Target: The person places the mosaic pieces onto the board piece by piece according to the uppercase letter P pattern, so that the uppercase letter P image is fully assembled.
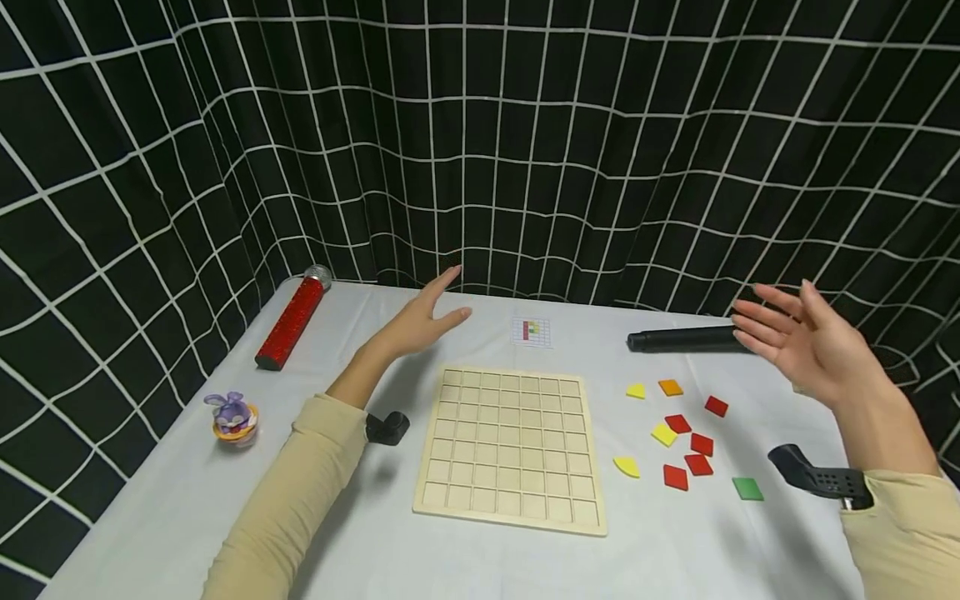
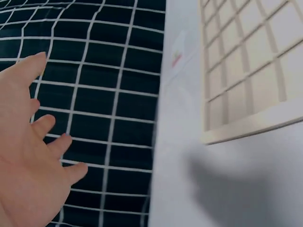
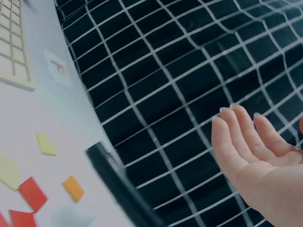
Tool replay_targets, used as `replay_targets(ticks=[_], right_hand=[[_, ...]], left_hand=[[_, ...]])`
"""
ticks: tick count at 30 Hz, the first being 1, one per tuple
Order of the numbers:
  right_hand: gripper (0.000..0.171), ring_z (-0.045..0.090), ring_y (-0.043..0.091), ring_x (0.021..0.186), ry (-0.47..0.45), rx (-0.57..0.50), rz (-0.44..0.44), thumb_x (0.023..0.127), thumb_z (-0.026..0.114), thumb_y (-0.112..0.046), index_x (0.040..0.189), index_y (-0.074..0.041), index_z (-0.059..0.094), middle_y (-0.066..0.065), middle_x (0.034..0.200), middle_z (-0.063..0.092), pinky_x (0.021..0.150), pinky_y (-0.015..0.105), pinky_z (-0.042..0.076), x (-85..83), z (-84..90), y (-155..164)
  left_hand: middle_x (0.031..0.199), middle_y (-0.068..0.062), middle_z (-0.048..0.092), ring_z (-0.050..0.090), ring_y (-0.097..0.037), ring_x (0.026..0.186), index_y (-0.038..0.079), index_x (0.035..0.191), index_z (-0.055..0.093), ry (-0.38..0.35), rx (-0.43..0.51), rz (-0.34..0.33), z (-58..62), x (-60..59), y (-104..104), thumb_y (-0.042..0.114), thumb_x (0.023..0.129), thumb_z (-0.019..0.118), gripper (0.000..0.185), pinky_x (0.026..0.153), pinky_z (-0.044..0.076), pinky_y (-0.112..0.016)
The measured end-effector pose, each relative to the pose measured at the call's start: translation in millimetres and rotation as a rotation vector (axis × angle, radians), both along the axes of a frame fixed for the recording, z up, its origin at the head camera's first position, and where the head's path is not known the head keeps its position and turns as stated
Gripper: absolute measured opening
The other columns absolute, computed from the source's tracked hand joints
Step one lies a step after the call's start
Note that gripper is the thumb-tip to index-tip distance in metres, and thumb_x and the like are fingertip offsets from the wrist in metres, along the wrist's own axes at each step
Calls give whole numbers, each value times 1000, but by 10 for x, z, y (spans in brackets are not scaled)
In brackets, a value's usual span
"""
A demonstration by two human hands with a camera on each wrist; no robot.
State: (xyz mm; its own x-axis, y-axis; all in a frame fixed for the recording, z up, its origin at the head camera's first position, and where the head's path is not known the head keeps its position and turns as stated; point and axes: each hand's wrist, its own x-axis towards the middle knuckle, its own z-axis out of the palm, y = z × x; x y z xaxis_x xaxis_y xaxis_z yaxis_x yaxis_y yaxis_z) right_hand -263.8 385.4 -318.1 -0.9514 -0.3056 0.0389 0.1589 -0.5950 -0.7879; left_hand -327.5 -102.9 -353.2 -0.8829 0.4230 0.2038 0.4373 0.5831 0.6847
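- Left hand (image 1: 412, 327), ctr-left of head frame: grip wide, thumb spread from fingers, nothing held. In the air nr the upper left corner of the pale wooden board w/ raised square grid (image 1: 510, 432).
- Right hand (image 1: 823, 354), right side of frame: grip loose + wide, palm showing, nothing held. Overlaps the black cylindrical tube (image 1: 678, 340) in head view; right wrist view shows a gap btw them.
- Board pos.: lower ctr, flat on the white cloth-covered surface (image 1: 525, 568).
- Tiles pos.: right of ctr, scattered: five flat red square tiles (image 1: 676, 477), one flat yellow square tile (image 1: 664, 434), two flat yellow quarter-round tiles (image 1: 627, 467), one flat orange square tile (image 1: 671, 387), one flat green square tile (image 1: 747, 489) at lower right of group.
- Upper ctr, above board: small white printed card w/ coloured grid (image 1: 532, 331). Prob. thin, flimsy; take by an edge.
- Tile handling (my est.): v. light, stiff, maybe slick; pinch opp. edges, thumb vs. index.
- Board handling (est.): rigid, fairly light; hold by outer rim, both sides.
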Motion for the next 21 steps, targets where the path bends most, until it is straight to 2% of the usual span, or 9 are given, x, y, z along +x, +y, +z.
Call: replay_targets(ticks=[6, 10, 15, 18, 21], right_hand=[[40, 61, 33, 108, -67, -82, 45, 102, 41, -34, 125, -6, 57, 16, 118, 63, 92, 44, 48, 69, -368, 13], [39, 61, 33, 108, -103, -100, 50, 102, 41, -34, 124, -6, 59, 16, 117, 64, 93, 44, 47, 91, -534, -32], [39, 61, 31, 109, -149, -139, 70, 102, 41, -33, 121, -6, 63, 16, 117, 64, 97, 44, 44, 71, -688, -122], [37, 61, 29, 109, -166, -112, 67, 102, 43, -32, 120, -7, 64, 14, 117, 64, 99, 41, 42, 43, -748, -185], [33, 62, 25, 107, -183, -40, 48, 102, 44, -32, 118, -11, 64, 11, 116, 65, 105, 39, 33, 8, -785, -251]], left_hand=[[157, -8, 16, 14, -26, 143, 13, 153, 19, -70, -58, -41, -307, 100, -42, 36, 99, 52, 68, 114, 15, -45], [155, -7, 24, 19, -25, 142, 13, 152, 25, -116, -86, -70, -431, 144, -74, 37, 98, 52, 65, 114, 18, -42], [155, -12, 24, 18, -27, 142, 8, 150, 28, -131, -81, -122, -581, 199, -95, 33, 98, 53, 64, 114, 16, -42], [155, -14, 22, 16, -29, 142, 8, 150, 28, -139, -72, -126, -664, 236, -99, 33, 97, 54, 64, 114, 14, -45], [155, -14, 21, 16, -30, 142, 8, 150, 29, -151, -60, -115, -733, 261, -89, 32, 97, 55, 64, 114, 14, -47]])
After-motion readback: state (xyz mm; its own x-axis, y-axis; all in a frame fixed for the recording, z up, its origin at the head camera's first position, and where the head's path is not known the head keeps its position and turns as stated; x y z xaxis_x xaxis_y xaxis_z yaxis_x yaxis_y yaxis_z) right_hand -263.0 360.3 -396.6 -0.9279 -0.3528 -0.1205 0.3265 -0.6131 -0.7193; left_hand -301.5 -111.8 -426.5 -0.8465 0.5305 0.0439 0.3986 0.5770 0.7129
